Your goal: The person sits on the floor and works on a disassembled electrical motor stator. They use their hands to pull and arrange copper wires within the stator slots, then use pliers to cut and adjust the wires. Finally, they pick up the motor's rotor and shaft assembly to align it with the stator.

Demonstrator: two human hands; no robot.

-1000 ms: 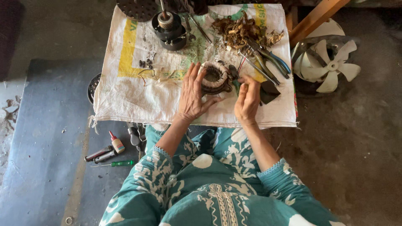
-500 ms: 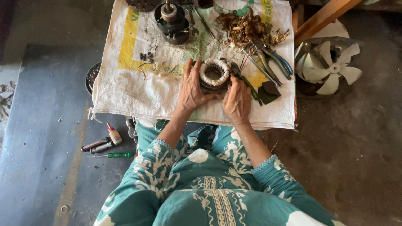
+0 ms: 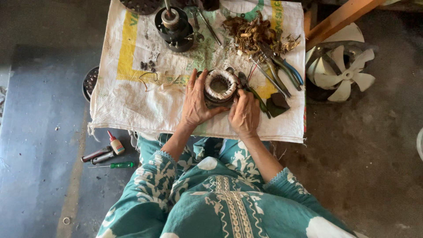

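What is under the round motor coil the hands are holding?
The motor coil sits on a white woven sack spread as a work mat. Left hand and right hand grip its sides. Whatever lies beneath the sack is covered.

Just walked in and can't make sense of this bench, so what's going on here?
A person seated at a small table covered with a white woven sack has both hands around a round motor stator with pale windings. The left hand cups its left side, and the right hand grips its lower right edge. Pliers and a heap of scrap wire lie behind it. A white fan blade sits on the floor.
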